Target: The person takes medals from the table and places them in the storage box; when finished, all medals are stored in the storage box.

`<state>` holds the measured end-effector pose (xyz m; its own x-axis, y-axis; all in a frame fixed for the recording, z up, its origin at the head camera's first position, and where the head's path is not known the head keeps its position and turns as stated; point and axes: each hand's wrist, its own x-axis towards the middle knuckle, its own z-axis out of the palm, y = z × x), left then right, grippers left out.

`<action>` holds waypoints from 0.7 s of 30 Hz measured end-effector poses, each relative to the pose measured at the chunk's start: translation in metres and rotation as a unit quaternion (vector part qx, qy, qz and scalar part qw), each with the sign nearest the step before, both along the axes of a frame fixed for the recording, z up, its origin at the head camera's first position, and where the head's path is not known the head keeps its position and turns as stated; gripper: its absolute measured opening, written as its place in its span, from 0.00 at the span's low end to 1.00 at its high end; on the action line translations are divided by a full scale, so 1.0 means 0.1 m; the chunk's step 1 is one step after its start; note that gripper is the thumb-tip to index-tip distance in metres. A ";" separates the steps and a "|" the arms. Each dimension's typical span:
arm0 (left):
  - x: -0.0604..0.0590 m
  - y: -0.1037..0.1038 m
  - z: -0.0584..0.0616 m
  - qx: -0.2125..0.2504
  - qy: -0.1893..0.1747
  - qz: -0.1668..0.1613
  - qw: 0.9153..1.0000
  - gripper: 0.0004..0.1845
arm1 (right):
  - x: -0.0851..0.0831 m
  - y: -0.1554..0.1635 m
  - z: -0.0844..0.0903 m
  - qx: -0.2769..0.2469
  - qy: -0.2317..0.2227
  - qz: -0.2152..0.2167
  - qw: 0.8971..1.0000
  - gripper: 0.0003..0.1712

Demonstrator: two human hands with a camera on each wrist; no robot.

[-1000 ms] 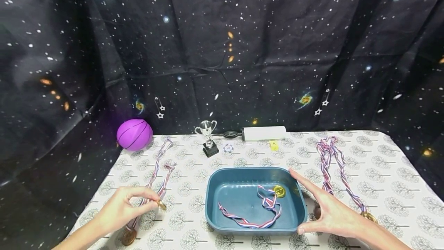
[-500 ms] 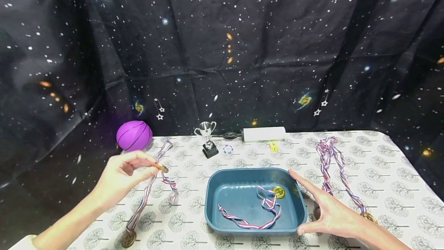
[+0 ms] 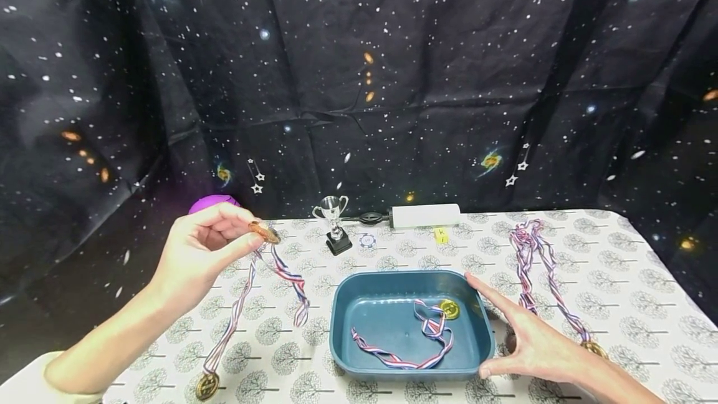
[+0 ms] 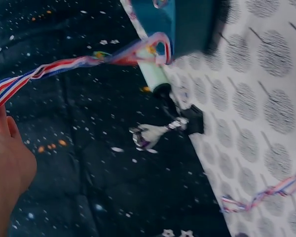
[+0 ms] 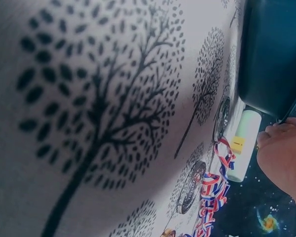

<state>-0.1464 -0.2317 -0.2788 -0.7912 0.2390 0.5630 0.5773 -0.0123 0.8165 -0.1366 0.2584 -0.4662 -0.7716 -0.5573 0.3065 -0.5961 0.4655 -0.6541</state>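
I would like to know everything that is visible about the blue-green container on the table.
The container is an open-topped, roughly rectangular tub with rounded corners, a thin rim and smooth walls that look like plastic, slightly shiny inside. It stands upright on the white, tree-patterned cloth, its longer sides running left to right. Inside lie a gold-coloured medal, near the far right corner, and its red, white and blue ribbon. The right hand touches its right end, thumb toward the near corner.
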 end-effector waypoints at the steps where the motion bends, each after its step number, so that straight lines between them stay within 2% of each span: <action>1: 0.00 0.03 0.03 0.001 0.003 -0.002 1.000 0.14 | 0.00 0.00 0.00 0.002 0.001 -0.001 1.000 0.78; 4: -0.01 0.13 0.12 -0.003 0.008 -0.002 1.000 0.14 | 0.00 0.01 0.00 0.005 0.000 -0.003 1.000 0.78; 11: -0.01 0.33 0.28 -0.013 -0.023 -0.001 1.000 0.11 | 0.00 0.00 -0.01 0.002 -0.009 -0.003 1.000 0.77; 15: -0.01 0.43 0.28 -0.025 -0.043 -0.001 0.999 0.11 | 0.00 0.00 0.00 -0.001 -0.011 -0.005 1.000 0.77; 21: -0.03 0.56 0.18 -0.036 -0.059 -0.022 0.997 0.13 | 0.00 0.00 0.00 -0.006 -0.016 -0.002 1.000 0.78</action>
<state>-0.1490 -0.1760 -0.2605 -0.8388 0.3110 0.4468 0.4772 0.0250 0.8784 -0.1367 0.2585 -0.4662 -0.7837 -0.5502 0.2882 -0.5725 0.4601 -0.6786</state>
